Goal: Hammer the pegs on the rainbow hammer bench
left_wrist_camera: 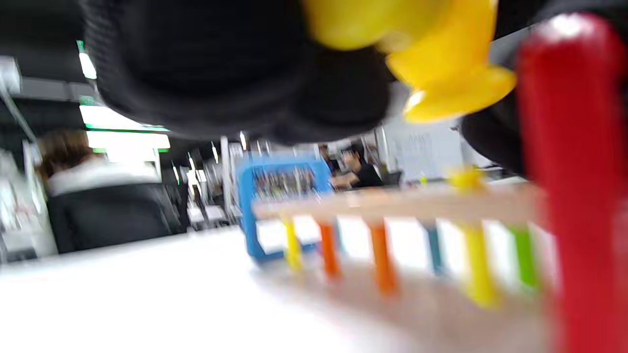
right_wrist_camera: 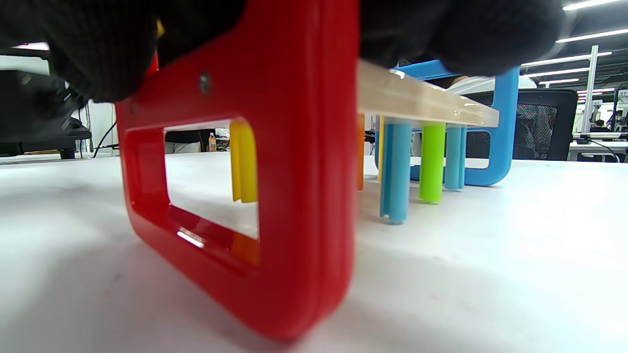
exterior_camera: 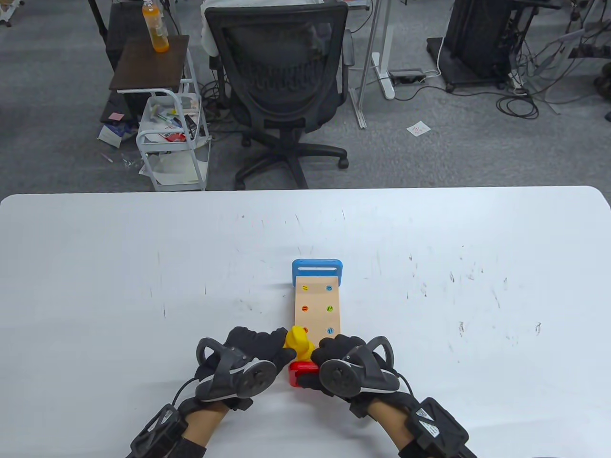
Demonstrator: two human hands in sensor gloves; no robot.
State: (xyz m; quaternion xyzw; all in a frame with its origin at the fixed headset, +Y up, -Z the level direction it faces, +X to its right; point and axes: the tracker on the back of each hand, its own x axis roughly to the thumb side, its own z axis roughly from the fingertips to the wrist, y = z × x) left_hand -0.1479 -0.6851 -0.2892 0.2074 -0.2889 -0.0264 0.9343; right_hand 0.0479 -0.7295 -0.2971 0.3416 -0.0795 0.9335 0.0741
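The hammer bench [exterior_camera: 317, 305] lies lengthwise at the table's middle front, its blue end [exterior_camera: 317, 267] far and its red end [exterior_camera: 300, 373] near me. Several coloured pegs [exterior_camera: 329, 309] sit low in its wooden top; from the right wrist view their shafts [right_wrist_camera: 395, 171] reach down to the table. My left hand [exterior_camera: 279, 346] grips the yellow hammer [exterior_camera: 298, 341] over the bench's near end; the hammer [left_wrist_camera: 441, 73] shows beside my fingers [left_wrist_camera: 206, 73]. My right hand [exterior_camera: 327, 348] holds the top of the red end [right_wrist_camera: 294, 196].
The white table [exterior_camera: 119, 286] spreads wide on both sides of the bench. Beyond its far edge stand a black office chair [exterior_camera: 281, 81], a white trolley [exterior_camera: 172, 138] and a small side table with an orange bottle [exterior_camera: 155, 26].
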